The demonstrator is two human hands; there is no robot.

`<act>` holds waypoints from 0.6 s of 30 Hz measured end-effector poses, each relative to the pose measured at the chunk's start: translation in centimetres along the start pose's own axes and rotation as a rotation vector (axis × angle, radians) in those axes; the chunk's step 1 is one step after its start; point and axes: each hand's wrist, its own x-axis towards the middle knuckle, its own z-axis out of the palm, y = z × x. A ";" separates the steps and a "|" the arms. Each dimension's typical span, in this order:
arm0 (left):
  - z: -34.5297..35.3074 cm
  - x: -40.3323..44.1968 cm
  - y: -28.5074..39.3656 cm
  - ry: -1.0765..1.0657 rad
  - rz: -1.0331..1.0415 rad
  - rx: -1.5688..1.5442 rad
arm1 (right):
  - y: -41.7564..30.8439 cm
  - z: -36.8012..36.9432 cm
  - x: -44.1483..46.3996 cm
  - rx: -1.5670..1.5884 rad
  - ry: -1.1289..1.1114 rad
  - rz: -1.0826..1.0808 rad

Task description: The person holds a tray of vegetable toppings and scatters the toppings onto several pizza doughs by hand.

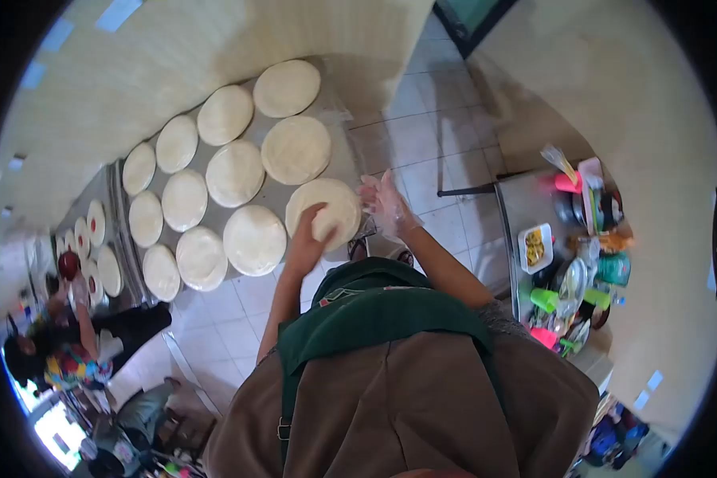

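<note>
Round, flat pieces of pale dough (pixel 235 173) lie in rows on a grey table (pixel 277 193). My left hand (pixel 304 243) is bare, its fingers spread over the near-right dough round (pixel 334 209); whether the fingertips touch it I cannot tell. Just right of that round, beside the table's edge, my right hand (pixel 385 205) wears a clear plastic glove. Its fingers are apart and nothing shows in them.
A side table (pixel 512 209) on the right holds a white tray of yellow food (pixel 535 248), cups and bowls. At left, a person (pixel 64 350) stands by another table with more dough rounds (pixel 109 271). Tiled floor (pixel 434 179) shows between the tables.
</note>
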 end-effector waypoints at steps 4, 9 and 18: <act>8.1 0.2 7.8 0.030 0.409 0.812 | -6.4 3.3 -4.8 0.286 -0.030 -0.211; 11.1 1.8 8.2 0.069 0.622 0.911 | -9.4 3.3 -8.2 0.318 -0.017 -0.257; 17.9 0.9 10.4 -0.189 0.633 0.451 | -6.4 -19.0 -10.3 -0.394 0.820 -0.599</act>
